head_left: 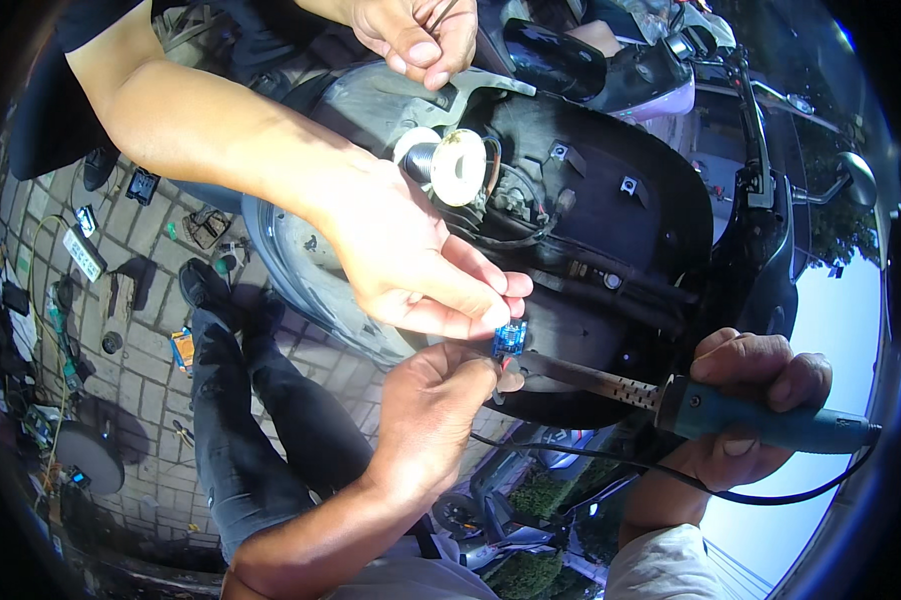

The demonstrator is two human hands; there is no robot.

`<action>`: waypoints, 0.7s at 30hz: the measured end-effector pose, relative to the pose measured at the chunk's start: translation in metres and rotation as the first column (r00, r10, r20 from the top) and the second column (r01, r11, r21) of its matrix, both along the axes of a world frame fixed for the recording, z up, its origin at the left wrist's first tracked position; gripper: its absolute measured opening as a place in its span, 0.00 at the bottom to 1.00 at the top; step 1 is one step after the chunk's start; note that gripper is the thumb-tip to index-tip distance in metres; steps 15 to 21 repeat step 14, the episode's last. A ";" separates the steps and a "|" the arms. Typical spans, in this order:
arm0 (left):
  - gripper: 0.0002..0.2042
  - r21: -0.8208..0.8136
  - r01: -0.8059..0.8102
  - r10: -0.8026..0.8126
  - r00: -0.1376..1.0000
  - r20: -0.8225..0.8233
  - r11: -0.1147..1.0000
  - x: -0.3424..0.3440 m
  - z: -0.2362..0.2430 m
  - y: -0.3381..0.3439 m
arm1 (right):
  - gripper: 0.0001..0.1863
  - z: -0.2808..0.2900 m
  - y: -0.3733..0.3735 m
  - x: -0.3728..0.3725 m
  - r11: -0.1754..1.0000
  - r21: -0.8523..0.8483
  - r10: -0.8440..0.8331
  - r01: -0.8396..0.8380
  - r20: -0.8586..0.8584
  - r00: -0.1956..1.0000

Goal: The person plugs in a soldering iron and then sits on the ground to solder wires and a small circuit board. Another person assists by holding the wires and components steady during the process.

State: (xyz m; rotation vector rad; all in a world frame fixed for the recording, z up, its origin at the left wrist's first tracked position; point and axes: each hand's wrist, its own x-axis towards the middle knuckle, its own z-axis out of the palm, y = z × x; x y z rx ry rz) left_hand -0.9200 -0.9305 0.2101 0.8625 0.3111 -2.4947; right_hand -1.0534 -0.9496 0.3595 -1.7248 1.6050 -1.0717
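Observation:
My right hand is wrapped round the teal handle of a soldering iron. The iron's metal shaft points left, its tip close to a small blue circuit board. At the board's lower edge, my left hand pinches what looks like a thin red wire. Another person's hand reaches in from the upper left and holds the board by its upper edge. A second hand of another person at the top pinches a thin dark strand. A solder spool lies above the board.
Beneath the hands is a scooter's dark body panel with exposed wiring. The iron's black cable loops below its handle. Tools and parts lie on the brick paving at left, with a grey disc. A mirror juts out at right.

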 end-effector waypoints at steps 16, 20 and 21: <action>0.06 -0.021 0.045 -0.045 0.999 0.021 0.999 0.000 -0.002 0.003 | 0.22 0.003 0.002 -0.003 0.999 0.036 0.031 -0.032 0.012 0.999; 0.06 -0.021 0.045 -0.045 0.999 0.021 0.999 0.000 -0.002 0.003 | 0.22 0.003 0.002 -0.003 0.999 0.036 0.031 -0.032 0.012 0.999; 0.06 -0.021 0.045 -0.045 0.999 0.021 0.999 0.000 -0.002 0.003 | 0.22 0.003 0.002 -0.003 0.999 0.036 0.031 -0.032 0.012 0.999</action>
